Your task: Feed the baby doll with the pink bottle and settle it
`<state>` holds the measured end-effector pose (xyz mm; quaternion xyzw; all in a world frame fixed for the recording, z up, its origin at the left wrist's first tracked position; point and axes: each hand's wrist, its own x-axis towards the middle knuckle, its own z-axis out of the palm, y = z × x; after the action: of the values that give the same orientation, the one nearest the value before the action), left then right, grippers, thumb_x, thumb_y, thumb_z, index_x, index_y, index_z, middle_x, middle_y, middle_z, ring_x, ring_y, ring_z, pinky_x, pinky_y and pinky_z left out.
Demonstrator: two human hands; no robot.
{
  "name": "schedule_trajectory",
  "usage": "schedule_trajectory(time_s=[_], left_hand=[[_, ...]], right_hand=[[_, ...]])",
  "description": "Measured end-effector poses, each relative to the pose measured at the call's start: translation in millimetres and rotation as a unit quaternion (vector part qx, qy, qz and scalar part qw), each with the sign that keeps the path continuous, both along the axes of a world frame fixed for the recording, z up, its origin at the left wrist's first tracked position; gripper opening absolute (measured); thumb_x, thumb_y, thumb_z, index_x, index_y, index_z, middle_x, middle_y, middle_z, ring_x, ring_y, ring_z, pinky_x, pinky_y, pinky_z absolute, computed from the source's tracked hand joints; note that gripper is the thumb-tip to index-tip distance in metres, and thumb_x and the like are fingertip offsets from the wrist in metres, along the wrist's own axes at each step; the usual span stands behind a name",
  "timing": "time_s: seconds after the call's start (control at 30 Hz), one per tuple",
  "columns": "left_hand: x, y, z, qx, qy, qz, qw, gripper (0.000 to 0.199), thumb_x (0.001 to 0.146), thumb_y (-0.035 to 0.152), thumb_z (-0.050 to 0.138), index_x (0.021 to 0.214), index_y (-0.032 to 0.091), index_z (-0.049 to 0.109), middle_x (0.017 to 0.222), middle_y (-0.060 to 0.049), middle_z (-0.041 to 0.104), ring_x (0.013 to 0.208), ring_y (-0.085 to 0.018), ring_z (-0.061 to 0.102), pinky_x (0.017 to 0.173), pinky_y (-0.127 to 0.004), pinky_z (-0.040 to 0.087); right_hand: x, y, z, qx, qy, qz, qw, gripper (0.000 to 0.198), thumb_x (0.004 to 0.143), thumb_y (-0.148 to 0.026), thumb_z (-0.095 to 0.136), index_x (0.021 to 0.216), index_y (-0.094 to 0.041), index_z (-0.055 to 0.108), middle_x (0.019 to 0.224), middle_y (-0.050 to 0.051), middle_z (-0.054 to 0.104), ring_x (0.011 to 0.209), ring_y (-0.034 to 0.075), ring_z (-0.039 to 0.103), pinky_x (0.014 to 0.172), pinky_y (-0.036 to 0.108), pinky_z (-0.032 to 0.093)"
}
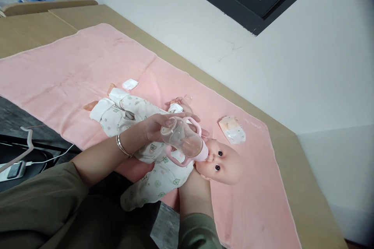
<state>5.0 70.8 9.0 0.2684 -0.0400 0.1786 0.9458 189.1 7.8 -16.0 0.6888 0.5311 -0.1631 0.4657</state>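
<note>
A baby doll (220, 163) in white patterned clothes lies on its back across a pink blanket (248, 186), head to the right. My left hand (156, 126), with bangles on its wrist, is closed round a clear baby bottle (182, 136) with pink handles. The bottle is tilted, its teat end at the doll's mouth. My right forearm passes beneath the doll's neck. On the far side, my right hand (185, 106) shows partly, its fingers curled about the doll's arm by a white cuff (175, 108). Much of that hand is hidden.
A small white folded item (130, 84) lies beyond the doll's legs. Near its head is a printed packet (233, 129). A clear cap-like piece (188, 98) sits by my right hand. A wall (204, 39) borders the wooden tabletop (306, 171); a cable and device (13, 171) are at left.
</note>
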Motion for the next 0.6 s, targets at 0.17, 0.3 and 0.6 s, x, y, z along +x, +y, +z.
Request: schedule_trajectory(time_s=[0.17,0.3,0.6], left_hand=[[0.9,0.1,1.7,0.011,-0.008,-0.013,1.0,0.075,0.044,0.017,0.063,0.119,0.013,0.065,0.093,-0.014,0.075,0.072,-0.027,0.069,0.06,-0.033,0.054],[1.8,0.4,-1.8,0.023,-0.018,-0.015,0.999,0.072,0.046,0.018,0.065,0.118,0.012,0.065,0.099,-0.015,0.074,0.077,-0.028,0.07,0.063,-0.033,0.053],[2.4,1.2,-1.6,0.031,-0.016,-0.01,0.999,0.061,0.046,0.022,0.067,0.106,0.013,0.066,0.099,-0.016,0.073,0.083,-0.03,0.07,0.066,-0.035,0.054]], right_hand=[[-12.0,1.5,13.4,-0.177,-0.113,-0.085,0.974,0.013,0.063,-0.031,0.084,0.068,-0.023,0.075,0.088,0.006,0.071,0.117,0.046,0.063,0.099,0.063,0.05],[-26.8,1.3,31.0,-0.255,-0.191,-0.035,0.947,0.004,0.07,-0.023,0.076,0.071,-0.019,0.077,0.091,0.008,0.075,0.115,0.039,0.066,0.106,0.053,0.046],[-37.6,2.2,46.4,-0.272,-0.209,-0.07,0.937,0.021,0.083,-0.021,0.065,0.097,-0.014,0.079,0.116,0.016,0.072,0.13,0.029,0.057,0.119,0.041,0.032]])
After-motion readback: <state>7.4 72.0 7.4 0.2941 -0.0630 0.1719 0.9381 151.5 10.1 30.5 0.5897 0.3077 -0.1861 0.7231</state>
